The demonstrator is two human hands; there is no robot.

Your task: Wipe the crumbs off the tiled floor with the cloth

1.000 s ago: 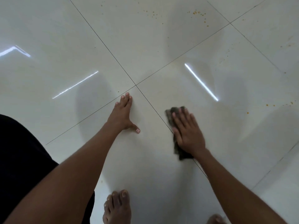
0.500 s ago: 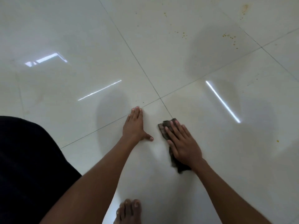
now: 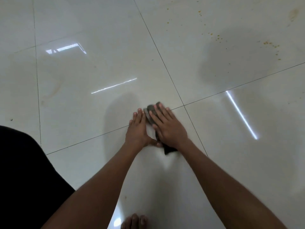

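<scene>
My right hand (image 3: 168,128) presses the cloth (image 3: 152,117) flat to the floor; my left hand (image 3: 137,129) lies open beside it.

The cloth is dark grey, soft and crumpled, pinned under my right palm and spread fingers, its ends poking out past my fingertips and my wrist. My left palm rests flat, gripping nothing, its thumb touching the cloth's edge. Both forearms reach forward. The glossy pale tiled floor (image 3: 99,68) has thin dark grout lines; small orange crumbs (image 3: 269,43) lie scattered well apart, far right. My bare toes (image 3: 134,221) show below.
</scene>
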